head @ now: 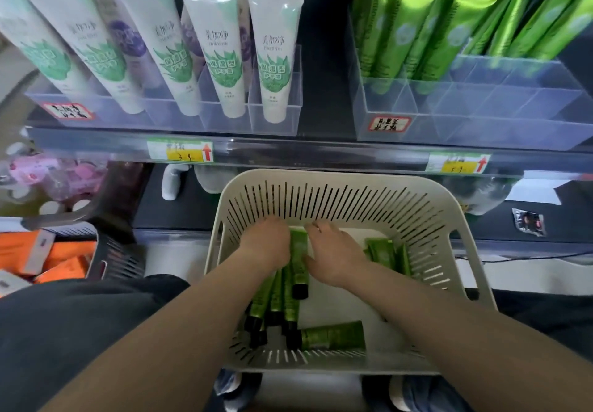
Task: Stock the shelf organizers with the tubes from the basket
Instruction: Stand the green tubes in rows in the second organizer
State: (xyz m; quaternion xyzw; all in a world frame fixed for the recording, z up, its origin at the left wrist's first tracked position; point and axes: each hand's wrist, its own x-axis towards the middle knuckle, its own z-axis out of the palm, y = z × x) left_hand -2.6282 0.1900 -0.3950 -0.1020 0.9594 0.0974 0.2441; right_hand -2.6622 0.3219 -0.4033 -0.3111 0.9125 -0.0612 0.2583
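A white slotted basket (337,193) stands in front of me below the shelf. Several green tubes with black caps (298,270) lie bunched in its middle, one more lies crosswise near the front wall (333,336), and others lie at the right (385,251). My left hand (266,244) curls down over the left side of the bunch and grips it. My right hand (333,254) lies flat on the bunch's right side, thumb against a tube. On the shelf above, the clear right organizer (481,116) holds upright green tubes (417,33) in its back rows.
A second clear organizer (224,119) at the left holds white tubes (218,45). Price tags (179,151) run along the shelf edge. A dark basket with orange packs (64,257) sits at the lower left. A small foil packet (529,220) lies on the lower shelf.
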